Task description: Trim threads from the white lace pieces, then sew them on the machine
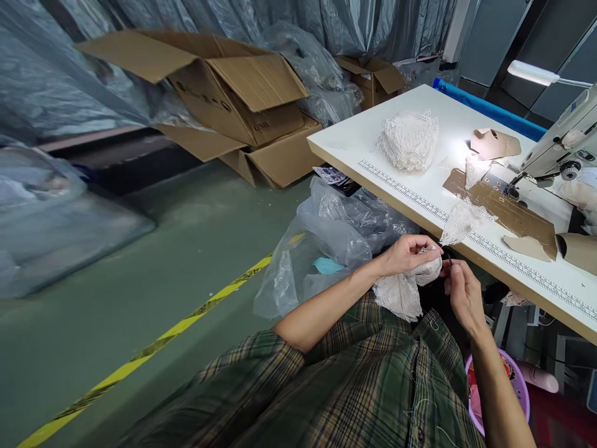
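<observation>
My left hand [410, 254] is closed on a piece of white lace [400, 295], which hangs down over my lap. Close beside it, my right hand [461, 283] pinches a small dark tool, perhaps thread snips, its tip near the lace edge. Most of that tool is hidden by my fingers. Another white lace piece [464, 219] droops over the table edge just above my hands. A stack of white lace [409, 142] sits farther back on the white table [448, 118].
A sewing machine [566, 140] with a lit lamp [532, 73] stands at the right. Brown card pieces [495, 144] lie around it. Clear plastic bags [326, 218] fill the space under the table's left edge. Cardboard boxes [242, 99] rest behind. A purple basket [523, 398] is below right.
</observation>
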A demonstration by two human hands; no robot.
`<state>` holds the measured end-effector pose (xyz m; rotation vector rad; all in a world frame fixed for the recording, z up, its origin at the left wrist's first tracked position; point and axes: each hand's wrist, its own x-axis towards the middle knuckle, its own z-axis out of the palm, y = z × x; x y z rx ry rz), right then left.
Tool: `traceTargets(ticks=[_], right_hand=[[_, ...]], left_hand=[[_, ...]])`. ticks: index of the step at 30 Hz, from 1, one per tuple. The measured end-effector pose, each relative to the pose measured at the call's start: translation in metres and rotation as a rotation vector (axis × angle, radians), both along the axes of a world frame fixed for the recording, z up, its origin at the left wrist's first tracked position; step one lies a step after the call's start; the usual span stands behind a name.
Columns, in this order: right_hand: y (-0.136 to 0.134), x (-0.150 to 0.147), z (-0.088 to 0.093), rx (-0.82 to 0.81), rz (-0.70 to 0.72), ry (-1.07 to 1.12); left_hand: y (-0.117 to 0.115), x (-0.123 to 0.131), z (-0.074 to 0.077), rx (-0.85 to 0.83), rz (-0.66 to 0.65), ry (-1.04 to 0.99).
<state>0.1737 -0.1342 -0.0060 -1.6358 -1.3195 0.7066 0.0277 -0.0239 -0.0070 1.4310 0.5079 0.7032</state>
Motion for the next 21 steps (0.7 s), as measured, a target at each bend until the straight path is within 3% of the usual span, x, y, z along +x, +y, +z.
traceTargets(ticks=[9, 16, 21], right_hand=[[0.032, 0.003, 0.011, -0.015, 0.207, -0.05], [0.03, -0.002, 0.011, -0.003, 0.177, -0.047], [0.028, -0.007, 0.011, -0.007, 0.192, -0.101]], left_hand=[[-0.001, -0.013, 0.009, -0.001, 0.011, 0.028], [-0.001, -0.017, 0.012, -0.113, 0.032, 0.0], [-0.001, -0.019, 0.011, -0.093, 0.028, 0.044]])
